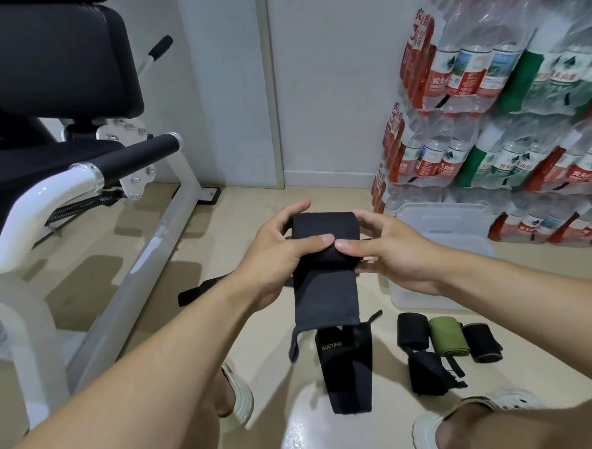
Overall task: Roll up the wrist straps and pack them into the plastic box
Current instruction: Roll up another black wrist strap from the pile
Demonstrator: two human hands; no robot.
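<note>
Both hands, left hand (pixel 275 249) and right hand (pixel 388 250), grip a half-rolled black strap (pixel 323 257), thumbs pressing its roll (tail hanging). Three rolled straps (pixel 448 336) lie just beside the plastic box (pixel 441 216).

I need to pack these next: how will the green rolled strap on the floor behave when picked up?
The green rolled strap looks like soft fabric, so it will probably squash slightly under a grip. A loose tail trails from it, so it may unroll unless pinched shut. Lying on its side, it could roll if nudged.

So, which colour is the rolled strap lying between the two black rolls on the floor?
Olive green; the green roll shows clearly in the head view.
</note>
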